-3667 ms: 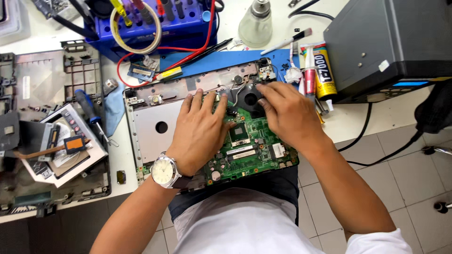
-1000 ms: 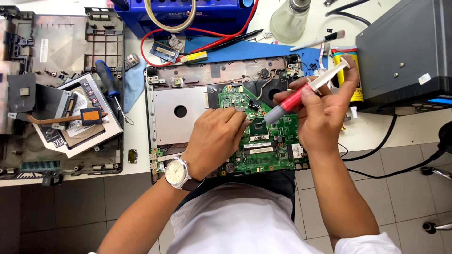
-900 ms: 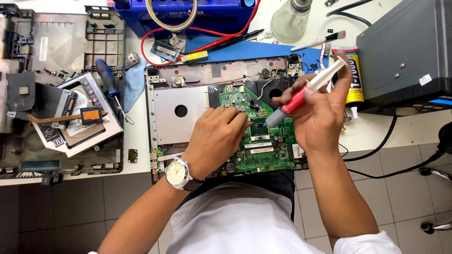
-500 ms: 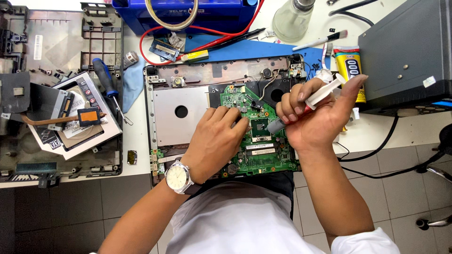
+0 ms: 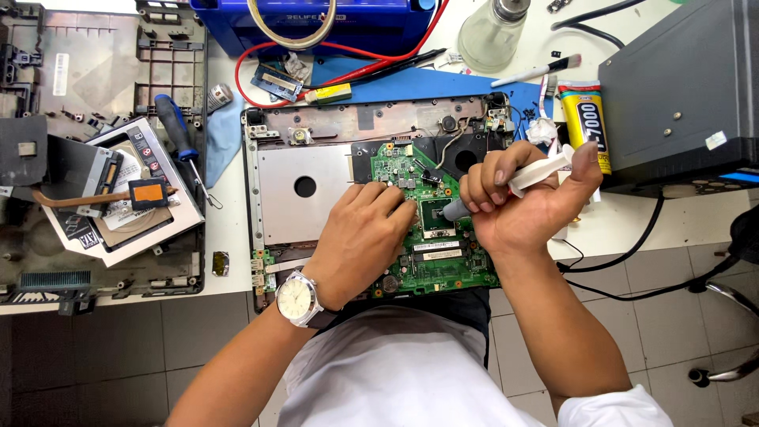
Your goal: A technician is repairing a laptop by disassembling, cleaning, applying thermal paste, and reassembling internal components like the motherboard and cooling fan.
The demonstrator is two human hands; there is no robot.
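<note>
A green circuit board (image 5: 439,253) lies in an opened laptop base (image 5: 285,186) at the table's front edge. My left hand (image 5: 360,241), with a wristwatch (image 5: 294,299), rests flat on the board's left side, fingers beside the square chip (image 5: 433,215). My right hand (image 5: 526,205) grips a syringe (image 5: 518,180) in its fist, thumb on the plunger end. The syringe's grey tip points down and sits just at the chip's right edge.
A blue-handled screwdriver (image 5: 175,134) lies left of the base. Further left are a drive caddy with a copper heat pipe (image 5: 118,194) and a dark laptop cover (image 5: 95,71). Behind stand a blue tool rack (image 5: 316,24), a glass bottle (image 5: 494,35), a glue tube (image 5: 583,119) and a black box (image 5: 688,87).
My right hand lowered the syringe from a raised slant until its tip reached the chip, closing into a fist with the thumb on the plunger. The left hand stayed on the board.
</note>
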